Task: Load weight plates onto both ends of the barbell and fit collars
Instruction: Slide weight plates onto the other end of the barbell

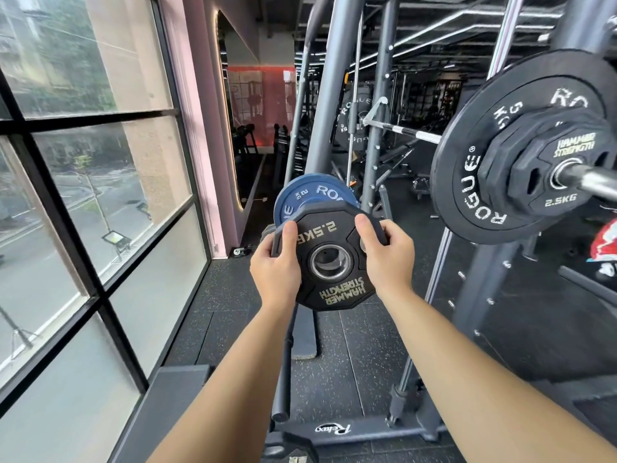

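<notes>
We hold the small black plate (335, 295), marked 2.5KG, between both hands out ahead of us, its lettering upside down. It sits just in front of a blue plate (310, 195) — whether its bore rides on a peg or it hangs free in our grip we cannot tell. Our left hand (275, 262) is curled round the upper left edge with the thumb across the face. Our right hand (387, 259) wraps the upper right edge, thumb beside a cut-out slot. The barbell sleeve (592, 180) juts out at the right, well apart from this plate, already bearing a large black plate (467, 182) and smaller angular plates (561, 195); we see no collar on it.

We judge the plate light for its kind, yet dense and wholly rigid. The coated faces look grippy, and the flat-sided rim gives our fingers purchase. Opposite sides of the rim seem the best hold — that keeps the steel-ringed bore square to the sleeve, since a tilt could bind it. Fingers behind the plate risk a pinch against the loaded ones
</notes>
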